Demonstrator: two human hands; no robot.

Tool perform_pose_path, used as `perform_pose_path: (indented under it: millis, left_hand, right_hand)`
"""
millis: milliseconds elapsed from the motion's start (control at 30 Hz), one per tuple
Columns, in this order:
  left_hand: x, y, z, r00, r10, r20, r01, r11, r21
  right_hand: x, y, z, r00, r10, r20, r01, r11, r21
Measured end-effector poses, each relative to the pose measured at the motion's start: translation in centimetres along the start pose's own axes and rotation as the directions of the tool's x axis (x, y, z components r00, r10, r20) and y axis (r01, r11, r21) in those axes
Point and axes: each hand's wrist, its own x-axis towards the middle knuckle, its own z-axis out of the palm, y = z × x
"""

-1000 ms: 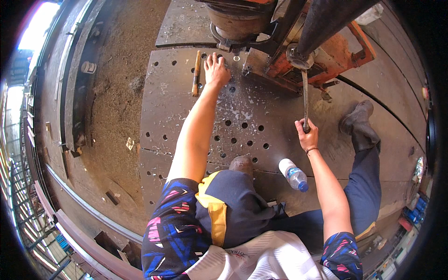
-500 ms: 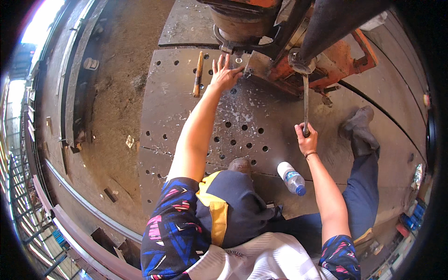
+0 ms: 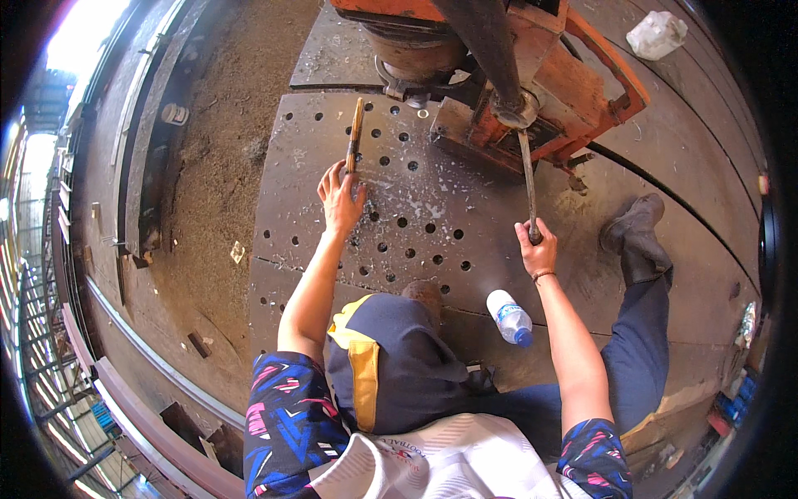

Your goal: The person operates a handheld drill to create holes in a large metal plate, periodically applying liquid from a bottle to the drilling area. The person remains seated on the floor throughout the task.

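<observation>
My right hand (image 3: 539, 246) is closed round the lower end of a long metal lever (image 3: 529, 179), which runs up to a round fitting (image 3: 517, 108) on an orange machine (image 3: 573, 91). My left hand (image 3: 341, 202) is low over the perforated steel plate (image 3: 291, 179), fingers apart. Its fingertips are at the lower end of a narrow tan stick with a dark band (image 3: 355, 137); whether they touch it I cannot tell. Above the stick stands a dark cylindrical machine part (image 3: 416, 50) with a metal collar at its base.
A plastic bottle with a blue cap (image 3: 509, 317) lies between my legs, near my right forearm. Metal shavings are scattered over the holed plate. A black cable (image 3: 657, 179) crosses the floor on the right. A white bag (image 3: 657, 35) lies far right, a small white bucket (image 3: 174, 114) far left.
My left hand has drawn back from beside the machine's base to the lower end of the stick. My right hand stays on the lever, which appears slightly further left.
</observation>
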Motion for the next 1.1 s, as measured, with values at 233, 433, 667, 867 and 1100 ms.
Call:
perform_pose_path:
  millis: [233,433,667,867,1100]
  left_hand:
    - [5.7,2.6,5.7,0.986,-0.154,0.067,0.161,0.981,-0.106]
    - [12.6,6.2,12.0,0.879,-0.452,0.154,0.45,0.892,0.048]
    - [15.4,7.9,15.4,0.767,-0.606,0.211,0.552,0.791,0.265]
    - [16.3,5.8,15.9,0.812,-0.583,-0.023,0.576,0.795,0.191]
    - [11.1,1.0,8.8,0.9,-0.413,-0.14,0.427,0.9,0.088]
  right_hand:
    - [0.2,0.0,0.1,0.999,-0.037,-0.012,0.037,0.998,0.044]
    - [0.3,0.4,0.1,0.999,-0.025,0.046,0.022,0.998,0.065]
    - [0.2,0.6,-0.6,0.997,-0.013,0.078,0.004,0.994,0.108]
    - [0.6,0.6,-0.2,0.995,-0.025,0.097,0.011,0.99,0.142]
    - [0.6,1.1,-0.5,0.994,-0.065,0.088,0.051,0.986,0.16]
